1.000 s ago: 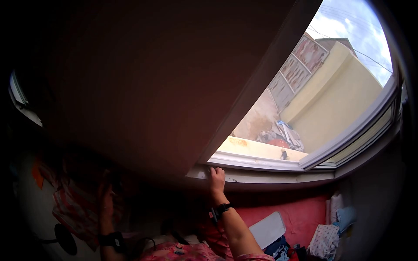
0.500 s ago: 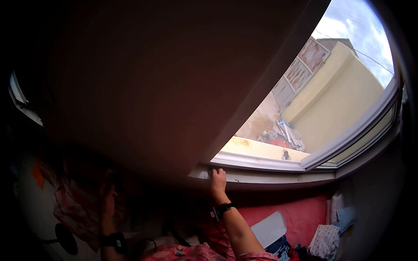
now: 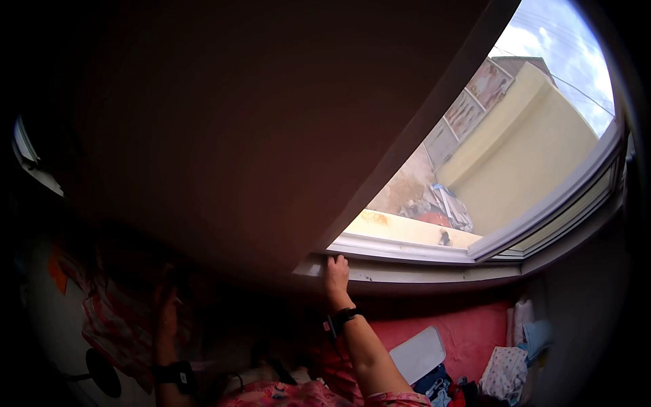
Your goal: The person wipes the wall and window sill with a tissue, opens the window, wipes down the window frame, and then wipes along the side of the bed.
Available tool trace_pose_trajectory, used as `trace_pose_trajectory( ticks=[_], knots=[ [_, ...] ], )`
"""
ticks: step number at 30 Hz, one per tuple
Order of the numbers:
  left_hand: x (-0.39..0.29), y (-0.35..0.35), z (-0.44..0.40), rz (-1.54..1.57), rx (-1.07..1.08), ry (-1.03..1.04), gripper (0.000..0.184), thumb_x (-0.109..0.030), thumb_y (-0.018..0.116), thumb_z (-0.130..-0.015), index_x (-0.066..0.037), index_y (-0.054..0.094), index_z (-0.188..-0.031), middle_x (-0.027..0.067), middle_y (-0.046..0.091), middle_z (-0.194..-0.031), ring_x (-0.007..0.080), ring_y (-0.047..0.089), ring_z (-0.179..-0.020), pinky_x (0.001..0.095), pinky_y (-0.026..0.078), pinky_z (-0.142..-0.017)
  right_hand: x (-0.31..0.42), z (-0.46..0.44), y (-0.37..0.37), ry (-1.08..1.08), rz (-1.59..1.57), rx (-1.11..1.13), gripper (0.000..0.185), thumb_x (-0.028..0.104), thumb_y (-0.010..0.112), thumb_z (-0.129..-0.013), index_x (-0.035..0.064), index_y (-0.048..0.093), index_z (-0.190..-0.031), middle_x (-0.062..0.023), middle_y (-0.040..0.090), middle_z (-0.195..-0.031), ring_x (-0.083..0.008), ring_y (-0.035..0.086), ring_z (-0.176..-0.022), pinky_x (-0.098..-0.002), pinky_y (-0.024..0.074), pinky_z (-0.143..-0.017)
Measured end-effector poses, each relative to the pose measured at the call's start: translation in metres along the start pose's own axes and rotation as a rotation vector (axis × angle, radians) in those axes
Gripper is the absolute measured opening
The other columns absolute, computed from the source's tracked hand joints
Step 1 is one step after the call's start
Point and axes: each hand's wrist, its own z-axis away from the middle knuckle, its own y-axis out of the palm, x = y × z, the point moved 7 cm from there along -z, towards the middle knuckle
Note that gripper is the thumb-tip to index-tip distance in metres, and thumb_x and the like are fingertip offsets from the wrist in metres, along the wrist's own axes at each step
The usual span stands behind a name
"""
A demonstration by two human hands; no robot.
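My right hand [image 3: 337, 273] is at the left end of the window sill [image 3: 413, 273], just below the white window frame [image 3: 407, 249]. Its fingers are curled down against the sill, and whatever they may hold is hidden. A dark band with a small device [image 3: 344, 316] circles that wrist. My left hand [image 3: 165, 308] is raised in deep shadow at the lower left, beside red-striped cloth [image 3: 115, 315]. Its fingers are too dark to make out. Another dark wrist device [image 3: 178, 374] is on that arm.
A dark wall [image 3: 244, 136] fills the upper left. Below the sill, red bedding [image 3: 468, 332] carries a pale flat panel [image 3: 418, 355], a spotted cloth [image 3: 505, 370] and other folded fabric. A round black object [image 3: 103, 373] stands at lower left. Outside is a cream wall [image 3: 522, 163].
My right hand has shifted slightly up and left along the sill, its fingers still curled. My left hand stays in about the same place.
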Motion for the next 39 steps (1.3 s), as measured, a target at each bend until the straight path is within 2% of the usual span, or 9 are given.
trace_pose_trajectory(
  ticks=[3,13,15,21,29,34,36,38,39],
  knots=[
    [0.001,0.0,-0.003,0.021,0.008,0.012,0.058,-0.016,0.066,-0.083,-0.003,0.037,-0.132,0.0061,0.049,-0.12,0.0143,0.048,-0.104,0.0275,0.04,-0.083,-0.005,0.007,-0.004,0.006,-0.052,-0.03,0.02,0.005,0.054,-0.075,0.0066,0.061,-0.093,-0.012,0.05,-0.089,-0.0301,0.051,-0.089,-0.0389,0.0452,-0.075],
    [-0.002,-0.003,-0.001,0.016,0.03,0.062,0.049,-0.014,0.063,-0.085,-0.004,0.042,-0.129,0.0022,0.053,-0.107,0.0095,0.048,-0.086,0.0252,0.04,-0.074,-0.012,0.01,-0.017,-0.027,-0.178,-0.162,0.022,0.005,0.055,-0.074,0.0073,0.062,-0.094,-0.0115,0.052,-0.09,-0.0308,0.053,-0.086,-0.0403,0.0462,-0.074],
    [-0.003,-0.002,0.001,0.023,0.017,0.055,0.048,-0.014,0.062,-0.085,-0.004,0.042,-0.128,0.002,0.053,-0.107,0.0093,0.048,-0.086,0.0251,0.04,-0.074,-0.015,0.005,0.001,-0.002,-0.075,0.011,0.016,0.006,0.057,-0.072,0.0057,0.06,-0.088,-0.0127,0.052,-0.091,-0.0319,0.053,-0.086,-0.0412,0.0474,-0.073],
    [-0.015,0.011,0.007,0.009,0.029,0.046,0.048,-0.014,0.063,-0.085,-0.004,0.044,-0.128,0.0014,0.053,-0.105,0.0088,0.047,-0.084,0.0243,0.039,-0.072,-0.014,-0.001,-0.001,0.026,-0.119,0.09,0.017,0.01,0.06,-0.071,0.0029,0.059,-0.086,-0.016,0.053,-0.091,-0.0355,0.054,-0.091,-0.0444,0.0484,-0.077],
    [-0.009,0.001,0.008,0.005,0.051,0.04,0.052,-0.016,0.061,-0.086,-0.002,0.04,-0.132,0.0086,0.047,-0.128,0.0176,0.045,-0.116,0.0299,0.036,-0.095,-0.016,-0.009,0.005,0.09,-0.1,0.293,0.026,0.015,0.066,-0.068,0.0002,0.055,-0.087,-0.018,0.055,-0.094,-0.0358,0.057,-0.09,-0.0442,0.0497,-0.078],
    [-0.006,0.001,0.008,0.002,0.072,0.053,0.052,-0.016,0.059,-0.087,-0.001,0.039,-0.132,0.0089,0.047,-0.129,0.0174,0.045,-0.116,0.03,0.036,-0.095,-0.021,-0.01,0.003,0.092,-0.126,0.218,0.025,0.015,0.066,-0.068,0.0002,0.056,-0.085,-0.0185,0.056,-0.093,-0.0348,0.059,-0.087,-0.0429,0.0497,-0.075],
    [0.009,-0.016,-0.004,0.001,0.093,0.054,0.051,-0.015,0.059,-0.087,-0.001,0.04,-0.132,0.009,0.047,-0.128,0.0172,0.045,-0.116,0.0301,0.036,-0.095,-0.031,-0.008,-0.019,0.097,-0.429,0.046,0.023,0.015,0.064,-0.069,0.0004,0.057,-0.086,-0.0177,0.058,-0.084,-0.0318,0.06,-0.078,-0.0402,0.0492,-0.07],
    [0.016,-0.036,-0.019,-0.074,0.18,0.237,0.045,-0.012,0.058,-0.087,-0.005,0.044,-0.129,0.0063,0.049,-0.126,0.0168,0.048,-0.112,0.0292,0.039,-0.093,-0.049,0.007,-0.028,0.338,-0.828,0.237,0.018,0.013,0.063,-0.075,0.002,0.058,-0.088,-0.0047,0.058,-0.07,-0.0114,0.055,-0.063,-0.0267,0.0458,-0.059],
    [0.023,-0.041,-0.017,-0.089,0.19,0.217,0.045,-0.012,0.058,-0.087,-0.005,0.044,-0.129,0.0063,0.049,-0.126,0.0168,0.048,-0.112,0.0292,0.039,-0.093,-0.064,0.02,-0.02,0.386,-0.972,0.259,0.015,0.011,0.062,-0.077,0.003,0.058,-0.088,-0.0024,0.058,-0.072,-0.0086,0.054,-0.064,-0.024,0.045,-0.059]
  ],
)
